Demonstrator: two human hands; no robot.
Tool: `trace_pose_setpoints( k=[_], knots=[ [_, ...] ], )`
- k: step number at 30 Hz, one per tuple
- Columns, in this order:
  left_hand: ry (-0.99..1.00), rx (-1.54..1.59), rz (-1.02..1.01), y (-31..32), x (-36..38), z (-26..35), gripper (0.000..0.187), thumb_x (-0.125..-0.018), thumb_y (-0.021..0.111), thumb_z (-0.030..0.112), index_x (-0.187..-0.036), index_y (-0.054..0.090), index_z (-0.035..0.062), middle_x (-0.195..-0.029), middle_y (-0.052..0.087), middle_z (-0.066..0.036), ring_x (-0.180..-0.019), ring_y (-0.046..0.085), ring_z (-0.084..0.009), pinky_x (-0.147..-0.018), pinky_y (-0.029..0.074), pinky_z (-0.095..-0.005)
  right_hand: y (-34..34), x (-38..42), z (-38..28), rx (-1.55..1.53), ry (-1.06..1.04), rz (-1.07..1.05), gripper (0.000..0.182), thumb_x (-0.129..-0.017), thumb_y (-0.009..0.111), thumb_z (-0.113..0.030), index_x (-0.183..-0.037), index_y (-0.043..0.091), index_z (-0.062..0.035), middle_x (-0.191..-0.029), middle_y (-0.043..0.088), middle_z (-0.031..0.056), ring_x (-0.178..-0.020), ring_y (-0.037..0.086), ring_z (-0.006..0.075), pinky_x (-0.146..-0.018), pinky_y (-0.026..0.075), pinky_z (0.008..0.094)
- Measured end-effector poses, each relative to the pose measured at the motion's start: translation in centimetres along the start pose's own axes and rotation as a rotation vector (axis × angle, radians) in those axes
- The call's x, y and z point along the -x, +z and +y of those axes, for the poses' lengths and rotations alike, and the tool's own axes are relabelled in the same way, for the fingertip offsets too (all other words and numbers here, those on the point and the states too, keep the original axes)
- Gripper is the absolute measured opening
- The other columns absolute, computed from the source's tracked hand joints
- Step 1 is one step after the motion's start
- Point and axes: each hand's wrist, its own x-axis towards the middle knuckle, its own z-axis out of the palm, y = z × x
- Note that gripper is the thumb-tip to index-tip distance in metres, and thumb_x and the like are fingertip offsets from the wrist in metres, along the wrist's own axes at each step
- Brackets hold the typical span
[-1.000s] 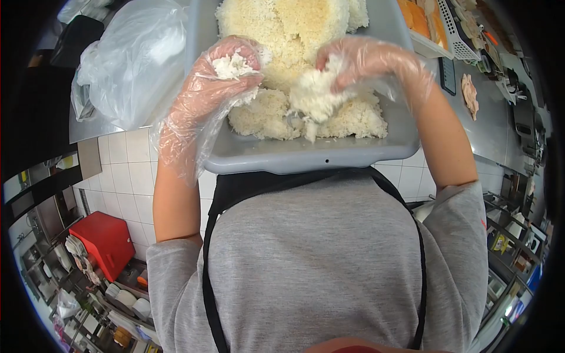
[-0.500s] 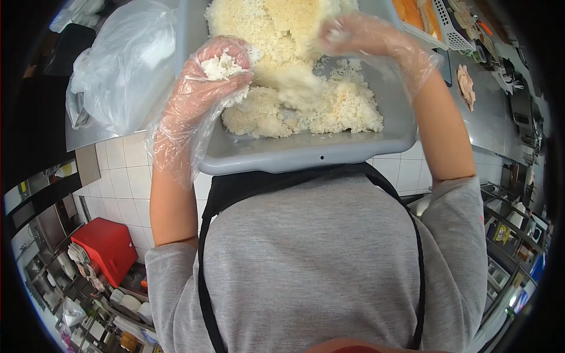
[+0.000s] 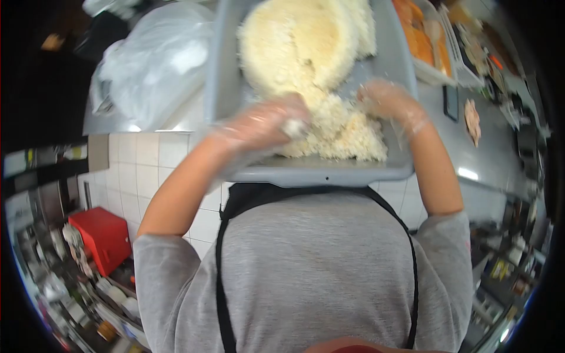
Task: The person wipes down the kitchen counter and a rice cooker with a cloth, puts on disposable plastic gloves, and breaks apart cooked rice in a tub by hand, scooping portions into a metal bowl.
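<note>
A grey plastic tub is in front of me, with a large round yellowish slab of cooked rice in its far half. Loose rice is heaped at the near end. My left hand, in a clear plastic glove, reaches over the near left part of the tub. Its fingers curl around a small clump of white rice. Also gloved, my right hand hovers by the right wall, close over the loose rice. Its fingers are bent inward, their tips slightly blurred; I cannot tell what they hold.
To the left, a large translucent plastic bag lies on the counter. At the right are a white tray of orange slabs, a dark phone-like slab and a pale pink piece on the steel counter. A red box stands lower left.
My left hand has swung right and down over the loose rice, its palm turned inward with the rice. My right hand has moved toward the tub's near right side. The view has shifted.
</note>
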Motion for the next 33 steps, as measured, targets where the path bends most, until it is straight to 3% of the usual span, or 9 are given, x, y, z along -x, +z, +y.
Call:
trace_pose_setpoints(
  k=[1, 8, 14, 16, 19, 21, 22, 25, 33],
  knots=[
    [0.259, -0.395, -0.057, 0.6, -0.7, -1.4, 0.03, -0.069, 0.066, -0.002, -0.093, 0.059, 0.0124, -0.101, 0.056, -0.007, -0.099, 0.054, -0.0253, -0.093, 0.044, -0.0353, 0.2, 0.1, -0.1, -0.009, 0.015, -0.01, 0.027, -0.076, 0.062, -0.028, -0.098, 0.063, -0.0126, -0.096, 0.06, 0.0118, -0.095, 0.056, 0.0297, -0.083, 0.045, 0.0394],
    [-0.041, -0.502, -0.365, 2.1, -2.1, 3.7, 0.05, -0.082, 0.054, 0.007, -0.131, 0.043, 0.0108, -0.12, 0.049, -0.015, -0.115, 0.048, -0.03, -0.097, 0.039, -0.039, -3.6, 2.6, -3.2, -0.012, -0.084, 0.13, 0.044, -0.07, 0.069, -0.019, -0.114, 0.06, -0.0156, -0.126, 0.051, 0.0166, -0.115, 0.049, 0.0319, -0.096, 0.04, 0.0365],
    [0.036, -0.428, 0.159, 3.6, 0.3, 0.2, 0.04, -0.085, 0.05, 0.01, -0.125, 0.048, 0.0082, -0.112, 0.053, -0.017, -0.109, 0.052, -0.0305, -0.091, 0.043, -0.0409, -6.5, 3.2, -6.1, -0.208, 0.08, 0.145, 0.021, -0.072, 0.066, -0.013, -0.092, 0.06, -0.0056, -0.087, 0.059, 0.0146, -0.087, 0.055, 0.0339, -0.076, 0.043, 0.0405],
    [0.121, -0.405, 0.362, 3.4, 1.5, -0.1, 0.036, -0.086, 0.051, 0.013, -0.121, 0.051, 0.0071, -0.109, 0.054, -0.017, -0.106, 0.053, -0.0309, -0.089, 0.044, -0.0412, -5.3, 3.5, -6.2, -0.111, -0.077, 0.459, 0.014, -0.072, 0.062, -0.003, -0.085, 0.057, -0.0031, -0.076, 0.057, 0.0127, -0.078, 0.054, 0.0336, -0.07, 0.043, 0.04],
    [-0.014, -0.243, 0.365, 2.1, 5.4, 1.3, 0.028, -0.087, 0.054, 0.019, -0.111, 0.056, 0.0043, -0.1, 0.057, -0.017, -0.098, 0.056, -0.0311, -0.084, 0.046, -0.039, -6.0, 3.0, -7.0, -0.15, -0.054, 0.357, 0.023, -0.074, 0.061, 0.0, -0.096, 0.055, -0.0026, -0.094, 0.056, 0.0147, -0.092, 0.054, 0.0323, -0.076, 0.042, 0.039],
    [0.043, 0.162, 0.78, 1.9, 8.3, -0.5, 0.026, -0.089, 0.057, 0.025, -0.103, 0.057, 0.0039, -0.089, 0.058, -0.012, -0.088, 0.059, -0.0244, -0.078, 0.047, -0.0348, -7.7, 2.5, -9.6, -0.173, -0.133, 0.403, 0.027, -0.074, 0.061, -0.001, -0.1, 0.054, -0.003, -0.104, 0.056, 0.0153, -0.099, 0.054, 0.0318, -0.08, 0.042, 0.0386],
    [0.033, 0.638, 0.53, -0.7, 12.9, 0.7, 0.024, -0.09, 0.055, 0.029, -0.102, 0.058, 0.0079, -0.085, 0.056, -0.004, -0.079, 0.055, -0.013, -0.071, 0.045, -0.028, -8.2, 2.0, -11.0, -0.02, -0.178, 0.53, 0.031, -0.075, 0.061, -0.002, -0.104, 0.052, -0.0038, -0.114, 0.052, 0.0146, -0.104, 0.051, 0.0311, -0.086, 0.041, 0.0386],
    [0.267, 1.303, 0.692, -2.9, 19.9, -4.6, 0.022, -0.092, 0.053, 0.031, -0.1, 0.057, 0.0105, -0.084, 0.052, 0.0, -0.072, 0.048, -0.0059, -0.063, 0.042, -0.0237, -9.3, 0.1, -19.2, 0.04, -0.18, 0.747, 0.035, -0.075, 0.062, -0.002, -0.109, 0.052, -0.0052, -0.129, 0.047, 0.0123, -0.112, 0.048, 0.0299, -0.095, 0.037, 0.0389],
    [0.558, 1.624, 1.093, -7.0, 41.7, -15.7, 0.02, -0.093, 0.052, 0.03, -0.097, 0.055, 0.0115, -0.081, 0.051, 0.004, -0.067, 0.046, -0.004, -0.053, 0.037, -0.0157, -10.3, -7.9, -42.0, -0.264, -0.367, 0.6, 0.036, -0.077, 0.063, -0.007, -0.113, 0.055, -0.0043, -0.13, 0.047, 0.0118, -0.117, 0.045, 0.0255, -0.101, 0.032, 0.0358]
  ],
)
